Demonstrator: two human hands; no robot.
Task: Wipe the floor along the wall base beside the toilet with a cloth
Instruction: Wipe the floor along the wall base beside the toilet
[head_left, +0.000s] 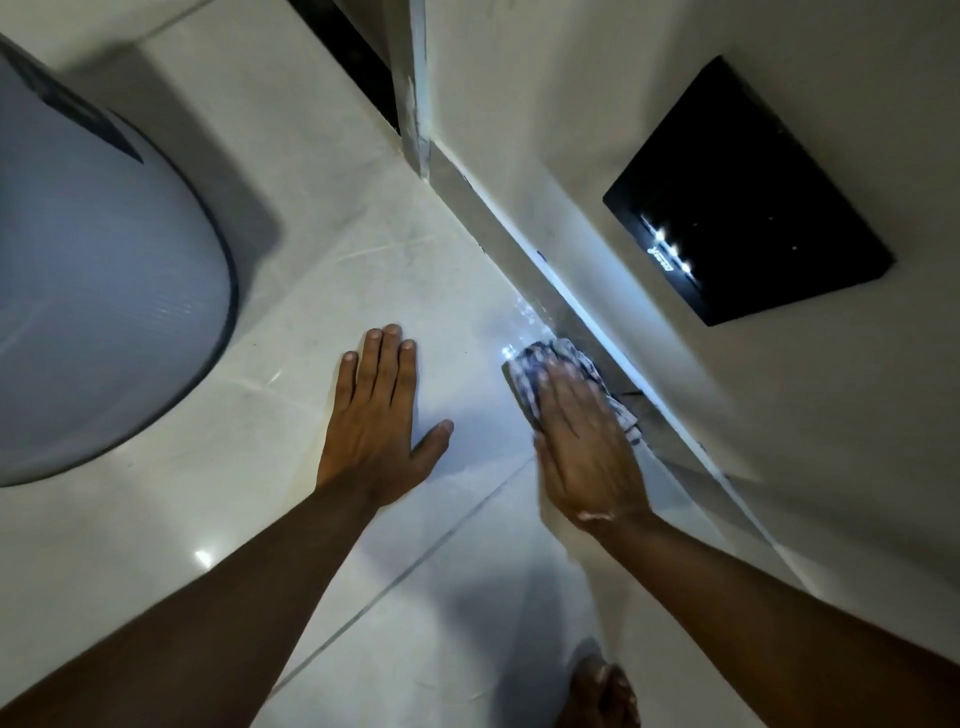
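A blue-and-white patterned cloth (540, 358) lies crumpled on the pale tiled floor (363, 270), right against the wall base (524, 244). My right hand (582, 447) presses flat on top of the cloth, fingers together, and looks blurred. Most of the cloth is hidden under that hand. My left hand (379, 421) rests palm-down on the floor to the left of the cloth, fingers spread, holding nothing. The white toilet bowl (93, 291) fills the left side, well apart from both hands.
A black square panel (748, 192) with small lit dots is set in the white wall on the right. A dark gap and a door frame edge (415, 93) stand at the top. A bare foot (597, 691) shows at the bottom. Wet sheen lies ahead of the cloth.
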